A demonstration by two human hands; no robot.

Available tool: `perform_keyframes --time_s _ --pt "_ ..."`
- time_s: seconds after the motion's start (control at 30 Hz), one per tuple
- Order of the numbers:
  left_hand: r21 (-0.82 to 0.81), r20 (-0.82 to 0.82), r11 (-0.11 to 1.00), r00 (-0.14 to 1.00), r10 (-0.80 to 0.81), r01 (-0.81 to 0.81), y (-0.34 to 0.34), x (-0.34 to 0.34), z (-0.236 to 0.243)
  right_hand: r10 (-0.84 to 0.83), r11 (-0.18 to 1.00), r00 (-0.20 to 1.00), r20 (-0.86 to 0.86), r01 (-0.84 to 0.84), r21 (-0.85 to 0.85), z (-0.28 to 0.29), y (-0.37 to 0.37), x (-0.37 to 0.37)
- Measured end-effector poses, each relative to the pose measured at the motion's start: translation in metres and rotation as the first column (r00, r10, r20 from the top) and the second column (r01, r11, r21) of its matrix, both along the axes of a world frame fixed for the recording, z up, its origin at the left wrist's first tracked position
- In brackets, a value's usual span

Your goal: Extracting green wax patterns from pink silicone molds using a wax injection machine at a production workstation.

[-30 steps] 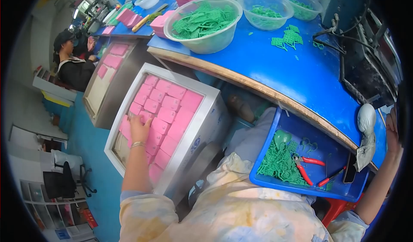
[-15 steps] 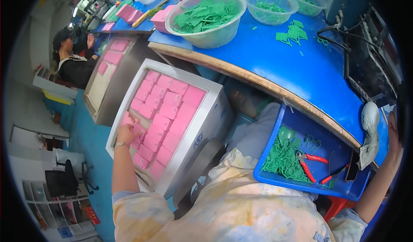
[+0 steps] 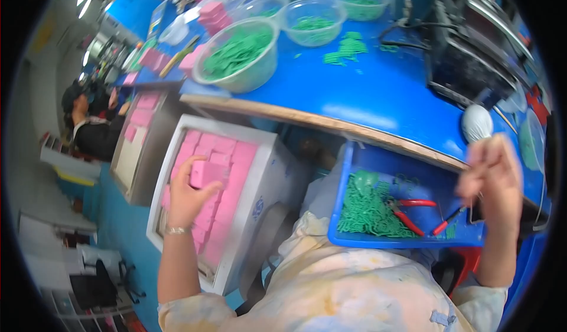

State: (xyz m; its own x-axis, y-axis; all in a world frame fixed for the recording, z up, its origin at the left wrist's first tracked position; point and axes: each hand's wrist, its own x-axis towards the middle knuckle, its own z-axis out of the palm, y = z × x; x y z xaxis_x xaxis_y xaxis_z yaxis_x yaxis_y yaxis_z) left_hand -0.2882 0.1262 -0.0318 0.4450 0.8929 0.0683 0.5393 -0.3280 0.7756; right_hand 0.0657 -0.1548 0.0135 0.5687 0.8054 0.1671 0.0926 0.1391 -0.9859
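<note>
My left hand (image 3: 188,202) holds a pink block (image 3: 207,172) between thumb and fingers, lifted over a white-framed box (image 3: 270,155) packed with rows of similar pink pieces. My right hand (image 3: 493,166) is smeared by motion beside the table's right edge, just below a pale pouch (image 3: 477,123); whether it holds anything is unclear. Right of the box, a blue bin (image 3: 443,175) contains green lattice pieces (image 3: 369,214), red-handled cutters (image 3: 407,223) and another tool.
Clear bowls (image 3: 248,66) of green pieces, loose green pieces (image 3: 345,48) and pink stacks stand on the blue table (image 3: 378,95). A black machine (image 3: 466,66) stands right. At left are a second box (image 3: 122,166), a seated person (image 3: 97,137) and a chair (image 3: 97,287).
My left hand has risen slightly with a pink block gripped. My right hand has swung inward from the far right edge toward the bin. The view has shifted.
</note>
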Motion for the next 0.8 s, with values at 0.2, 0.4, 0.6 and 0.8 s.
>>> perform_keyframes --time_s 0.2,0.4,0.6,0.8 --pt "0.741 -0.138 0.496 0.824 -0.549 0.454 -0.105 0.144 0.036 0.397 0.911 0.880 -0.261 -0.413 -0.008 -0.036 0.023 -0.058" --pt "0.353 0.102 0.478 0.475 -0.874 0.804 -0.147 0.205 0.026 0.126 0.989 0.975 -0.185 -0.137 -0.048 -0.032 0.016 -0.066" --pt "-0.316 0.779 0.229 0.390 -0.492 0.921 -0.143 0.211 0.014 0.002 0.989 0.925 0.379 0.053 -0.136 -0.036 -0.002 -0.056" --pt "-0.397 0.833 0.231 0.454 -0.315 0.888 -0.154 0.223 0.007 -0.169 0.986 0.885 0.433 0.147 0.084 -0.042 0.003 -0.060"
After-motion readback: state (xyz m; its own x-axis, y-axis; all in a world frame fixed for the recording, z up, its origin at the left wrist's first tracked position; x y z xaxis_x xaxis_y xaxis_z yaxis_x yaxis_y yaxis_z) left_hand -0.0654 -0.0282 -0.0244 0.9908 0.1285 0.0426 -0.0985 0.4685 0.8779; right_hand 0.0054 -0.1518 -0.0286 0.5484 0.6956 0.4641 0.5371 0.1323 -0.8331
